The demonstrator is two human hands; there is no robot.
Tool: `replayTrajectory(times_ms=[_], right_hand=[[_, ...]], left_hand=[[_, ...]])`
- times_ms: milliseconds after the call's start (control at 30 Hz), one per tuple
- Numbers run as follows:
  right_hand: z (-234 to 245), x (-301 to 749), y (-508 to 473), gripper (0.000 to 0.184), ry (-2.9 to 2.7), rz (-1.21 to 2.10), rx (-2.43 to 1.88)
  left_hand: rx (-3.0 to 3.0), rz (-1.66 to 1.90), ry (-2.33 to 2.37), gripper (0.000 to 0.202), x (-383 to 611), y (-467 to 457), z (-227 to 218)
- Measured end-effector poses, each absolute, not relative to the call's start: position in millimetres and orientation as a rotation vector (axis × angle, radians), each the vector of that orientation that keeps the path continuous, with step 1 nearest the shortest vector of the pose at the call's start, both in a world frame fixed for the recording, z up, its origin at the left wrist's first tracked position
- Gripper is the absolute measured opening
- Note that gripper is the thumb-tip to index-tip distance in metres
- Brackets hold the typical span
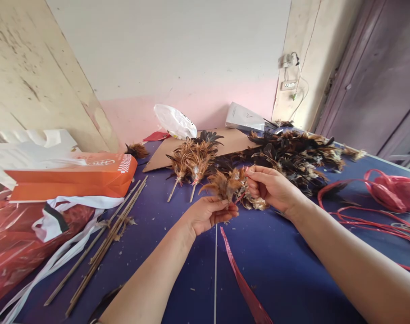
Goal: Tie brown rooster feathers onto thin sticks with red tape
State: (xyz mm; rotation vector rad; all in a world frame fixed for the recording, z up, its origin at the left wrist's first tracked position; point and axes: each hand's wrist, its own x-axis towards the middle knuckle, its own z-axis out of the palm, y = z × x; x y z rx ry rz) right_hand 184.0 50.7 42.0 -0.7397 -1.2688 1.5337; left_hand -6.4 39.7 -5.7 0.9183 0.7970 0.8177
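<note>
My left hand is closed around the lower end of a small bunch of brown feathers, held above the blue table. Close beside it on the right, my right hand pinches a bit of red plastic string. Behind the fingers lie more pale and brown feathers, and where the two bunches part is hard to make out. Just beyond, two feather dusters with short sticks rest partly on a cardboard sheet. A flat red plastic strip hangs or lies below my left hand.
A large heap of dark feathers spreads at the back right. Loose red string is at the right edge. Several thin sticks lie left, near an orange bag and a red plastic bag. A white box stands against the wall.
</note>
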Motion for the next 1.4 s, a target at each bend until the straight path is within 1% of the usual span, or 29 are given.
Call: replayTrajectory(times_ms=[300, 433, 600, 733, 833, 933, 1067, 1167, 1233, 1267, 1333, 1400], right_hand=[[40, 182, 49, 0.020, -1.286, 1.531, -0.695], [38, 182, 51, 0.020, -1.258, 1.534, -0.694], [36, 183, 53, 0.022, -1.252, 1.510, -0.731], [36, 177, 48, 0.020, -1.376, 1.307, -0.736], [39, 166, 35, 0.015, -1.584, 1.090, -0.787], [44, 155, 19, 0.010, -1.916, 0.914, -0.881], [50, 152, 8, 0.018, -2.258, 0.762, -0.900], [52, 160, 15, 0.017, -2.345, 0.708, -0.902], [52, 169, 26, 0.015, -2.314, 0.741, -0.916], [50, 174, 32, 0.013, -2.277, 0.812, -0.929], [44, 184, 45, 0.012, -2.179, 1.101, -0.909], [34, 191, 56, 0.013, -1.991, 1.475, -0.806]], left_hand=[[0.990, 0.828, 0.884, 0.020, -3, 40, -8], [1.053, 0.763, 0.845, 0.023, -1, 34, -3], [1.101, 0.734, 0.818, 0.018, 0, 31, 0], [0.927, 0.875, 0.922, 0.012, -4, 43, -8], [0.912, 0.873, 0.993, 0.010, -3, 47, -14], [1.082, 0.792, 1.049, 0.011, 8, 40, -16], [1.398, 0.609, 1.093, 0.014, 25, 23, -14], [1.535, 0.543, 1.034, 0.014, 31, 13, -13], [1.620, 0.541, 0.965, 0.017, 31, 9, -12], [1.661, 0.539, 0.937, 0.019, 30, 8, -12], [1.721, 0.535, 0.898, 0.023, 29, 5, -10], [1.729, 0.533, 0.858, 0.024, 29, 2, -7]])
